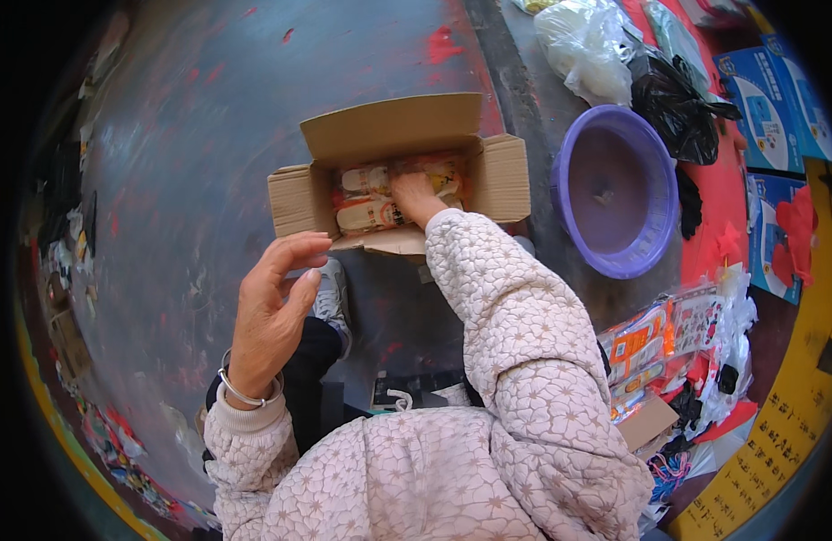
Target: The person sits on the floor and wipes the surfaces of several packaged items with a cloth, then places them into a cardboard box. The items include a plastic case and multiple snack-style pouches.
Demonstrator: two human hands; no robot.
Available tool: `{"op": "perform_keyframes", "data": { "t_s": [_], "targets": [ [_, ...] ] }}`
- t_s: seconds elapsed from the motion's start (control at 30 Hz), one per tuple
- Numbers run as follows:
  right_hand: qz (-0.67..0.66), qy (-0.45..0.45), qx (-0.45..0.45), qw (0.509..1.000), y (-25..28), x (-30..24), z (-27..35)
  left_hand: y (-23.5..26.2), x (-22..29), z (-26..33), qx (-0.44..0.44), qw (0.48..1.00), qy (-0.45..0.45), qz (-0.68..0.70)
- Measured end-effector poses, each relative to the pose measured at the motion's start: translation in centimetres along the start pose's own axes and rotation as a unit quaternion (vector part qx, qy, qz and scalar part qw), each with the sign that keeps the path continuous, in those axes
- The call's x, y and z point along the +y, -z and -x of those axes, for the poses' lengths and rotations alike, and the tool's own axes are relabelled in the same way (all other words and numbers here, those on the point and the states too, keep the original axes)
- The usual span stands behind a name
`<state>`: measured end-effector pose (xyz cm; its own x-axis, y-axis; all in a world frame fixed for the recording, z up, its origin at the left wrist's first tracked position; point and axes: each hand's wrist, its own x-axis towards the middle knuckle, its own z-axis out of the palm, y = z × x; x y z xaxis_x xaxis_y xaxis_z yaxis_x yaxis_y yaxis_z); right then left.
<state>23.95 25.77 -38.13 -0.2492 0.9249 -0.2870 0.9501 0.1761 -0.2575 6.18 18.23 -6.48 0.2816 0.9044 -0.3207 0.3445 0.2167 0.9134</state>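
Our right hand [416, 194] reaches into the box [400, 171] on the floor, fingers pressing the packets [366, 198]; whether they grip, we cannot tell. Our left hand [272, 311] hovers open nearby. We should steady the near flap with it.

R hand [414, 194] fingertips hidden (in box [502, 176]).
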Motion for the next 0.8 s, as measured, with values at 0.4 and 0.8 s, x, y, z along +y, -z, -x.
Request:
{"op": "perform_keyframes", "data": {
  "t_s": [0.4,0.8],
  "targets": [
    [0.072,0.011,-0.017,0.997,-0.7,5.0,1.2,0.1,0.3,0.2,0.017,0.999,0.026,-0.029],
    [0.063,-0.134,0.051,0.988,-4.0,2.8,0.1,-0.4,0.4,0.2,0.013,0.997,0.011,-0.072]
  ]
}}
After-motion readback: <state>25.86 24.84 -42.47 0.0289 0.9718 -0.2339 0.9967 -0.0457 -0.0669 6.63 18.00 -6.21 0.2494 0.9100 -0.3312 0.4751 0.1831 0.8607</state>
